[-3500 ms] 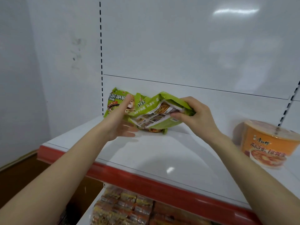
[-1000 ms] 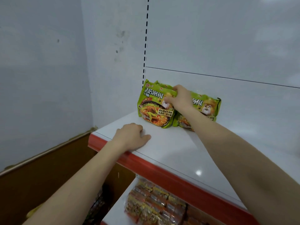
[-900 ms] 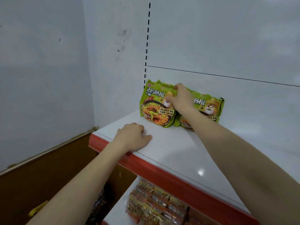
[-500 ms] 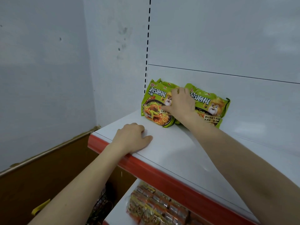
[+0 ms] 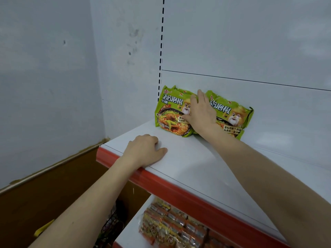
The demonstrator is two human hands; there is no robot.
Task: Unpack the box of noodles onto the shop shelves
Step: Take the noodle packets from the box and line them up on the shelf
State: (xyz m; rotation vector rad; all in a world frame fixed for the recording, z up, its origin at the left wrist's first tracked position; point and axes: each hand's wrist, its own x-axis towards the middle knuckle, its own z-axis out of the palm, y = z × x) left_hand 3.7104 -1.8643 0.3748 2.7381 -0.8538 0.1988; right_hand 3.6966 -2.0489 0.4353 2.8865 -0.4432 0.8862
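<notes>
Two green noodle packets stand side by side at the back of the white shelf (image 5: 197, 167), leaning on the wall behind it. The first packet (image 5: 168, 113) is at the shelf's left end. It has big white letters, a small cartoon animal and a picture of a bowl of noodles in red soup. The second packet (image 5: 232, 119) is next to it, further along the shelf, and has the same letters and the same animal. It tips a little to one side. Both are soft, shiny, crinkly bags with zigzag ends.

The right hand (image 5: 200, 113) lies flat on the fronts of both packets, where they meet. Its fingers are straight and close together, pointing up. It presses on them and does not grab them.

The left hand (image 5: 145, 151) rests palm down near the front edge of the shelf. Its fingers are a little bent and it holds nothing.

The shelf top is smooth, hard and glossy. A red strip (image 5: 179, 190) runs along its front edge. Under the shelf lies a row of orange and yellow packets (image 5: 172, 228) in clear wrap. A line of small dark slots (image 5: 162, 42) runs up the wall above the shelf's left end
</notes>
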